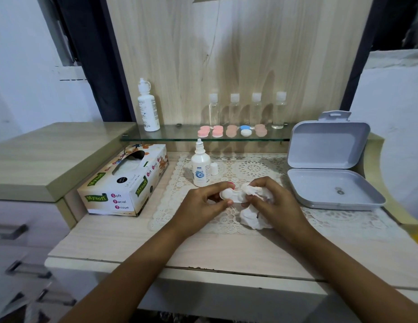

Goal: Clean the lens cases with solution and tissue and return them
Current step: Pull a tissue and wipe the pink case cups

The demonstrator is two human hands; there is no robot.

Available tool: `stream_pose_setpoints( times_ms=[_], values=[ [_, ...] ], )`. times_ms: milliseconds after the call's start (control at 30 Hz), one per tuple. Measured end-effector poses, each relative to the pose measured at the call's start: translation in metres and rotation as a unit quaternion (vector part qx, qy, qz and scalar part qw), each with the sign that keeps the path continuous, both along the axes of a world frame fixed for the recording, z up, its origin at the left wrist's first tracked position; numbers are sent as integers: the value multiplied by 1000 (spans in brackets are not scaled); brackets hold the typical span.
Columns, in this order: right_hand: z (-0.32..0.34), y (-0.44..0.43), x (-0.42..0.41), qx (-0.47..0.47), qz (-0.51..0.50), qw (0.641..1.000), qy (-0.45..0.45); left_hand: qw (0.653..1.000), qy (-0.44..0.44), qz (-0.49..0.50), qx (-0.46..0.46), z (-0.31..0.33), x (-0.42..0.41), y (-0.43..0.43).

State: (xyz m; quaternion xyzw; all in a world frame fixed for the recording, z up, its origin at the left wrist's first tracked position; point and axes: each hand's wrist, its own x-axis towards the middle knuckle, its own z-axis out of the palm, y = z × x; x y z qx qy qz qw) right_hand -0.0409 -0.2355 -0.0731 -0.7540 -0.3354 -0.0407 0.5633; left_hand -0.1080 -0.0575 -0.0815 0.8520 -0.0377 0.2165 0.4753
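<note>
Over the lace mat, my left hand [209, 198] pinches a white lens case [229, 195] between thumb and fingers. My right hand [267, 195] grips a crumpled white tissue [252, 190] and presses it into the right end of that case; more of the tissue [255, 219] hangs down onto the mat. Just behind my left hand stands a small solution bottle [200, 167] with its cap [214, 169] off, set beside it. Several pink lens cases [217, 131] and a blue-and-white one [245, 131] lie in a row on the glass shelf [180, 136].
A tissue box [126, 183] lies left of the mat. An open grey plastic box [329, 173] sits at the right. On the shelf stand a tall white bottle [147, 108] and several clear bottles [257, 108]. A raised cabinet top [51, 157] is at the left.
</note>
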Motion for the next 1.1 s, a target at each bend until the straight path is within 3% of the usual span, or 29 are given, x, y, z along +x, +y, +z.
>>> stream_pose_setpoints(
  times_ms=[100, 267, 433, 667, 867, 967, 1100],
  values=[
    [1, 0, -3, -11, -4, 1000, -23, 999, 18, -5, -41, 1, 2, -2],
    [2, -4, -9, -84, 1, 968, -238, 1000, 21, 18, -15, 0, 3, -2],
    [-5, -5, 1, -170, -53, 942, -283, 997, 42, 43, 57, -1, 4, 2],
    [-8, -7, 8, -283, -106, 916, -263, 980, 95, 85, 155, -7, 11, 6],
    [-2, -16, -2, -374, -67, 895, -234, 974, 95, 89, 188, -5, 11, 4],
    [-2, -18, 2, -385, -34, 896, -220, 973, 96, 88, 193, -5, 10, 4],
    [-8, -15, 10, -303, -31, 929, -209, 976, 80, 80, 188, -2, 7, 2]
  ],
)
